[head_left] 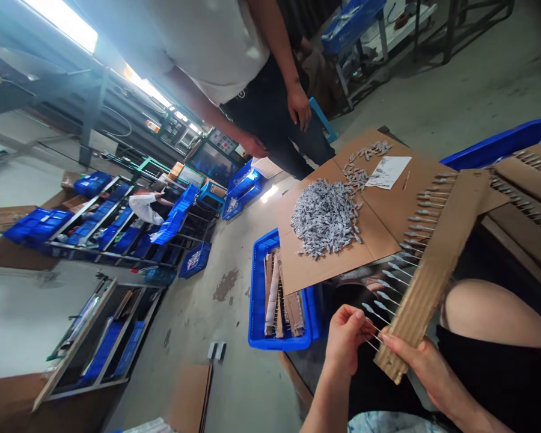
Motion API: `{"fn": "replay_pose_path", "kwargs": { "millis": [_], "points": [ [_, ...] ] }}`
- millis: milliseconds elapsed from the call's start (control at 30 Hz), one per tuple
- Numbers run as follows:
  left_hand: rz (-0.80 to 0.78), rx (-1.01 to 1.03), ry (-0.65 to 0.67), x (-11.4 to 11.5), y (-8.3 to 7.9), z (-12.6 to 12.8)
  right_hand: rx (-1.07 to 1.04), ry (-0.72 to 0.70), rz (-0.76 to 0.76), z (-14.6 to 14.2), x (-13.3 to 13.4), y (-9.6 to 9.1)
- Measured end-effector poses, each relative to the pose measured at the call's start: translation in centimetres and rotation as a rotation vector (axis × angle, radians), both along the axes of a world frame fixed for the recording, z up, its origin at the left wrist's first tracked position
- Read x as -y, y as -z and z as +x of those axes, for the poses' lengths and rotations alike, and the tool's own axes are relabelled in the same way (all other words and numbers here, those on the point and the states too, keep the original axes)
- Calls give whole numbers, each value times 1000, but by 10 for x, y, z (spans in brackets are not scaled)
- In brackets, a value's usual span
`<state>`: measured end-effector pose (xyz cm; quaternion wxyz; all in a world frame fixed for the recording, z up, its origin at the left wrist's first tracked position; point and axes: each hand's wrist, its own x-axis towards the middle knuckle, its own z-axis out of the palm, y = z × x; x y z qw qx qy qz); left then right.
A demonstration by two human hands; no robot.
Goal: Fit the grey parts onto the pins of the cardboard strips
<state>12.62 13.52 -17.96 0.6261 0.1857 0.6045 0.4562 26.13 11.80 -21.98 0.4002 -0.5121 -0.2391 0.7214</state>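
Observation:
My right hand grips the lower end of a long corrugated cardboard strip, thumb on top. A row of thin sticks with grey, pointed pieces on their ends juts out from the strip's left edge. At the lowest stick, my left hand is closed in a pinch; its fingers hide the stick's outer end. Beyond the strip, a large heap of small grey pieces lies on a flat cardboard sheet. A smaller scatter of the same pieces lies farther back, beside a white paper.
A blue bin on the floor to the left holds several cardboard strips. On the right, more stick-lined strips lie by a blue tub. A person stands across the sheet; another person is by the shelves.

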Motion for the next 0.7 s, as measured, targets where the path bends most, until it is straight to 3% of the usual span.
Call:
{"fn": "replay_pose_path", "kwargs": {
  "millis": [433, 600, 700],
  "points": [
    [19, 14, 7, 4, -5, 16, -18, 96, -49, -2, 0, 8],
    [17, -5, 30, 6, 7, 14, 37, 124, -74, -2, -4, 8],
    [47, -114, 112, 2, 15, 1, 4, 73, -73, -1, -5, 9]
  ]
}}
